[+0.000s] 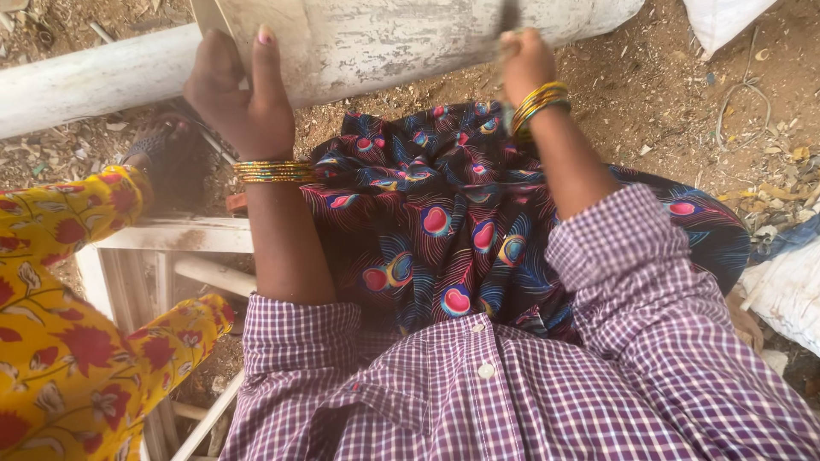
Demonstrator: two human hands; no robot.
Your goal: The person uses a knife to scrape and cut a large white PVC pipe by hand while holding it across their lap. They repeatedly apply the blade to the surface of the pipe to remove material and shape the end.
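My left hand [243, 94] presses against a broad, white-coated cylinder [384, 34] that lies across the top of the view, thumb up along its face. My right hand [525, 60] is closed around a thin dark tool [510, 17] held against the same cylinder. Both wrists wear yellow bangles. My lap is covered by a dark cloth with a peacock-feather print [444, 222], and I wear a purple checked shirt.
A second person in a yellow garment with red flowers [60, 324] sits at the left beside a white wooden frame [171, 235]. A long white pipe [94, 77] runs off to the left. White sacks [790, 286] lie at the right on dirt strewn with debris.
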